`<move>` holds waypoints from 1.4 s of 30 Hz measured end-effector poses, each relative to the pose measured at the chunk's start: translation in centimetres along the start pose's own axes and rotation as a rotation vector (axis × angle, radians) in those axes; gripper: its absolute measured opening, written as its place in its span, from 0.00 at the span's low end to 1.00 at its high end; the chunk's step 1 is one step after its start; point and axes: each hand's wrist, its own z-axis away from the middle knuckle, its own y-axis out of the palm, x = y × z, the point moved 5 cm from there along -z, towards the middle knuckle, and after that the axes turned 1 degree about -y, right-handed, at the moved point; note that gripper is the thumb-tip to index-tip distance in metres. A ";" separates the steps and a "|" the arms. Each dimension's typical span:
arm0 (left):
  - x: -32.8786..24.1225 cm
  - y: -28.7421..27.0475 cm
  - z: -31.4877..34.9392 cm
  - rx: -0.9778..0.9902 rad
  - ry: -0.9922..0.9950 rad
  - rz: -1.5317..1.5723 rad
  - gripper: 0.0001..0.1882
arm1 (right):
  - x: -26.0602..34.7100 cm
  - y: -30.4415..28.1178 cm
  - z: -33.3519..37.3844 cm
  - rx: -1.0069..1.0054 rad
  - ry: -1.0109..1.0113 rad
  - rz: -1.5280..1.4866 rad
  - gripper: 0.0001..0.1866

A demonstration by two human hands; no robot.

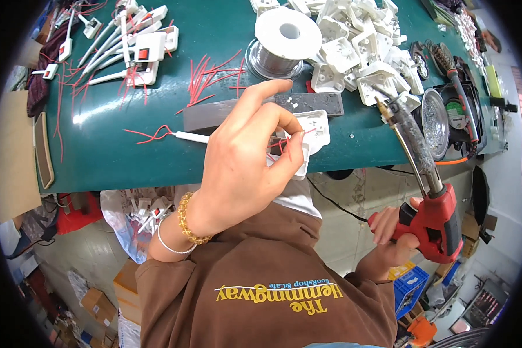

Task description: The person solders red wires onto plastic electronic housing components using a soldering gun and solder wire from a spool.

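Note:
My left hand point(238, 148) is over the front of the green table, thumb and index finger pinched on a thin red wire point(282, 142). Under those fingers lies an open white plastic housing point(317, 130), partly hidden by the hand. A white tube point(191, 137) with red wire ends runs out to the left of the hand. On the right, my right hand point(393, 232) grips the handle of a red and black soldering gun point(438, 223). Its metal tip points up and away, near the pile of white plastic shells point(359, 46).
A dark grey bar point(206, 116) lies behind the housing. Beyond it stand a solder wire spool point(287, 35) and loose red wires point(200, 78). Wired white parts with red switches point(151, 46) lie far left. A round metal dish point(434, 122) and a phone point(43, 149) sit at opposite sides.

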 end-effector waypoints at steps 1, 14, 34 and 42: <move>0.0 0.1 -0.2 0.001 -0.006 0.008 0.04 | 0.1 -0.9 -0.4 0.000 0.005 0.008 0.40; 0.7 1.3 0.0 0.099 -0.269 0.024 0.04 | 2.7 -1.6 -4.2 0.287 0.202 0.039 0.42; 0.8 2.2 0.6 -0.065 -0.179 -0.071 0.07 | 4.0 -2.6 -7.6 0.425 0.321 0.310 0.37; 0.8 2.2 0.4 -0.065 -0.167 -0.049 0.07 | 5.2 -2.6 -7.5 0.348 0.281 0.256 0.36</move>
